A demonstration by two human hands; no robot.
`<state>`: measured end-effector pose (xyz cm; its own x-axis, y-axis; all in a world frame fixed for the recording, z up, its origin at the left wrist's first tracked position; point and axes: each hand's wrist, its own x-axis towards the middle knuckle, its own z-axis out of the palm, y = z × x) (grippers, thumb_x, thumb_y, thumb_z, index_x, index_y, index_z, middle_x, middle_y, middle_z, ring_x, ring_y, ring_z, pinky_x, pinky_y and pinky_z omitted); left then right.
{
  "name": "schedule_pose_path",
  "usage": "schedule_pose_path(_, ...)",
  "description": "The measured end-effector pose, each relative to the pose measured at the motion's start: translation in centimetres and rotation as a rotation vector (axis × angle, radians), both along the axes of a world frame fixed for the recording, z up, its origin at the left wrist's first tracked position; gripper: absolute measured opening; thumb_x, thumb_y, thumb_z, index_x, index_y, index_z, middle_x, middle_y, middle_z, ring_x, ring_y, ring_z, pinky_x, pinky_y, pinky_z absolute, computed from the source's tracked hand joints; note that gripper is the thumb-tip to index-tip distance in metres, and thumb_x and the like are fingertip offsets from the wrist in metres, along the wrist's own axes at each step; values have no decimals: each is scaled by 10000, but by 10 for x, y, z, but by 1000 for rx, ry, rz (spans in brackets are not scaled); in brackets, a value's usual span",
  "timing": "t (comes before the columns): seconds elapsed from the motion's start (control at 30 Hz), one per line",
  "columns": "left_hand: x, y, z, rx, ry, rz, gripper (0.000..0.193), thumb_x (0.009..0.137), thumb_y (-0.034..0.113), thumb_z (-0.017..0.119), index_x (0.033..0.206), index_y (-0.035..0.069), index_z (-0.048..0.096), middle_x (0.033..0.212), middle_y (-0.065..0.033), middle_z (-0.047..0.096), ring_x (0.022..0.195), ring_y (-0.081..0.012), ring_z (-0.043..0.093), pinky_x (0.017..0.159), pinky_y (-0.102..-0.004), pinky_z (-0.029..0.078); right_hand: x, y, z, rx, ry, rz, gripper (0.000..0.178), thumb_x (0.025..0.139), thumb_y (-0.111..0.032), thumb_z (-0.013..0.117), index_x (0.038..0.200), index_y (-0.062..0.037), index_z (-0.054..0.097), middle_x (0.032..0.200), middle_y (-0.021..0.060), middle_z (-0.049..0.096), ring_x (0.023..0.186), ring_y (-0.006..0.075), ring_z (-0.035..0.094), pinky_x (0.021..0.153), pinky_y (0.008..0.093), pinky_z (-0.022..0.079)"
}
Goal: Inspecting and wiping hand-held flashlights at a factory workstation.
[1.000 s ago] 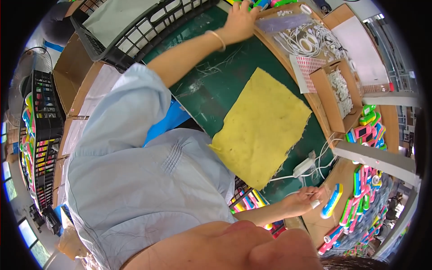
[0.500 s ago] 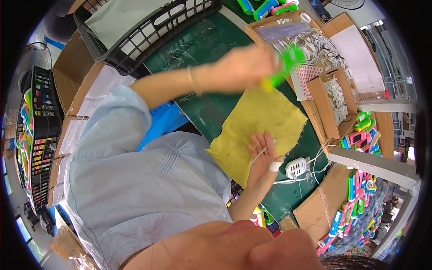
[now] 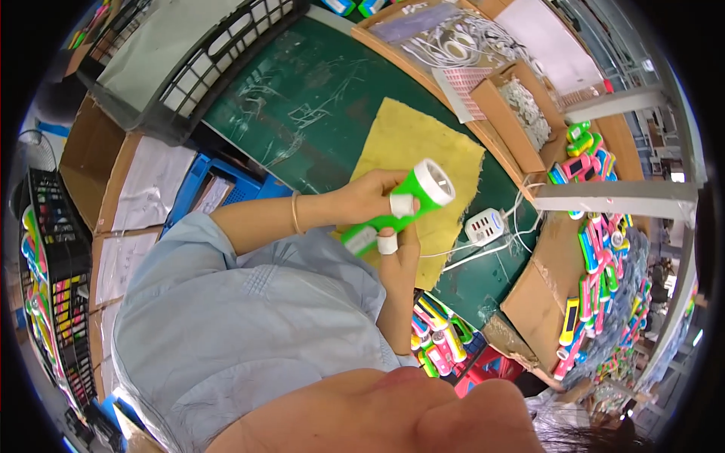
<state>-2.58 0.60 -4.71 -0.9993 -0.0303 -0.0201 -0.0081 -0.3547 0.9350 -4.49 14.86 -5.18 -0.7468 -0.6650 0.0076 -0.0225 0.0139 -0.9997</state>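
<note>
A green flashlight (image 3: 392, 220) with a white lens rim is held slantwise above a yellow cloth (image 3: 451, 157). My left hand (image 3: 370, 198), a bangle on its wrist and white tape on the thumb, is closed around the flashlight body. Close below, my right hand (image 3: 400, 260), its thumb also taped, is closed against the flashlight's side. A white cable (image 3: 445, 252) runs into the right hand's fingers; its end is hidden there. The cable leads toward a white multi-port charger (image 3: 484, 226) on the green tabletop (image 3: 317, 83).
A black plastic crate (image 3: 200, 68) stands at the far left edge. An open carton (image 3: 483, 98) of small white parts sits at the right, near coiled white cables (image 3: 453, 44). Colourful flashlights (image 3: 596, 264) are piled further right, more (image 3: 438, 340) below the table edge. A blue bin (image 3: 226, 189) is at the left.
My left hand has brought the green flashlight back from the far right side toward me. My right hand has left the cloth and now meets the flashlight with the cable.
</note>
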Motion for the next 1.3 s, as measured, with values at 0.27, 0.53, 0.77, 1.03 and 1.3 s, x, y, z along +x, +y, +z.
schedule_pose_path(0.27, -43, 0, 31, 410, -196, -25, 245, 864, 241, 555, 1002, 66, 452, 840, -49, 525, 663, -142, 546, 599, -279, 483, -16, 23, -24, -50, -183, -224, 225, 905, -127, 489, 1067, 24, 526, 862, 27, 561, 754, 70, 521, 645, 190, 410)
schedule_pose_path(0.53, -58, 1, 30, 560, -331, -109, 277, 872, 297, 503, 1033, 73, 472, 804, -59, 539, 612, -158, 542, 550, -283, 483, -10, 19, -34, 9, 8, -289, 221, 897, -85, 461, 1102, -13, 507, 772, -13, 518, 638, 19, 430, 551, 154, 326)
schedule_pose_path(0.77, -77, -12, 9, -317, 140, 183, 466, 817, 172, 538, 1200, 3, 332, 1020, -110, 507, 834, -218, 560, 701, -312, 485, -29, 30, -8, -115, -85, -370, 198, 912, -94, 434, 1089, -23, 487, 621, -21, 449, 489, 33, 391, 394, 165, 252)
schedule_pose_path(1.03, -102, -18, -8, -960, -120, 486, 954, 664, 354, 736, 1270, -51, 122, 1164, -278, 377, 883, -369, 559, 756, -396, 471, -46, 34, 3, -272, -393, -265, 189, 859, -80, 553, 991, 54, 571, 737, 18, 500, 606, 80, 406, 533, 194, 302)
schedule_pose_path(1.3, -73, -31, 6, 367, -157, -139, 388, 874, 270, 533, 1147, 3, 470, 1026, -104, 556, 972, -226, 565, 855, -332, 448, -49, 13, 11, 101, 379, -417, 84, 790, 0, 604, 874, -6, 603, 763, 39, 562, 690, 125, 530, 627, 246, 424)
